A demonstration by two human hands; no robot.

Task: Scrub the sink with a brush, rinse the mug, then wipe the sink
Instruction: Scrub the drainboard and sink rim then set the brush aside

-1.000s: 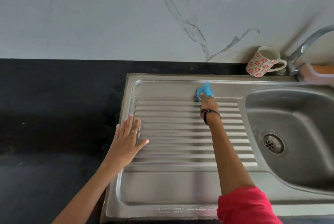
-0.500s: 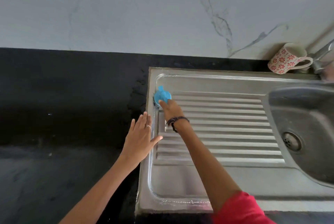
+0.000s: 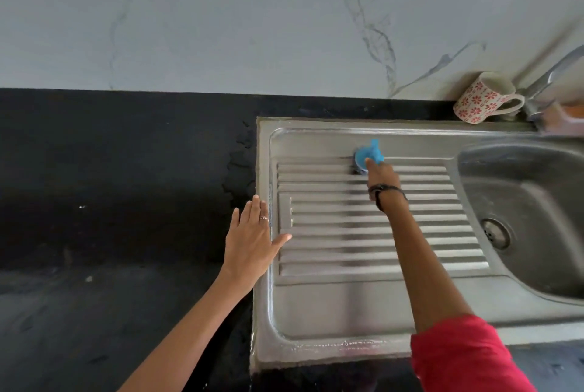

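A steel sink (image 3: 331,309) with a ribbed drainboard is set in a black counter; its basin (image 3: 531,217) with the drain lies at the right. My right hand (image 3: 382,175) grips a blue brush (image 3: 368,154) and presses it on the far end of the drainboard. My left hand (image 3: 251,243) rests flat with straight fingers on the sink's left rim, thumb over the ribs. A white mug with red flowers (image 3: 483,99) lies tilted at the back, beside the tap.
The black counter (image 3: 110,202) spreads to the left. A marble wall (image 3: 252,18) rises behind. The steel tap (image 3: 550,81) stands at the far right, with a pink soap dish (image 3: 565,118) next to it.
The right hand swept the brush from the middle of the drainboard's far edge to its left corner, then back toward the right. The left hand stayed on the sink's left rim.
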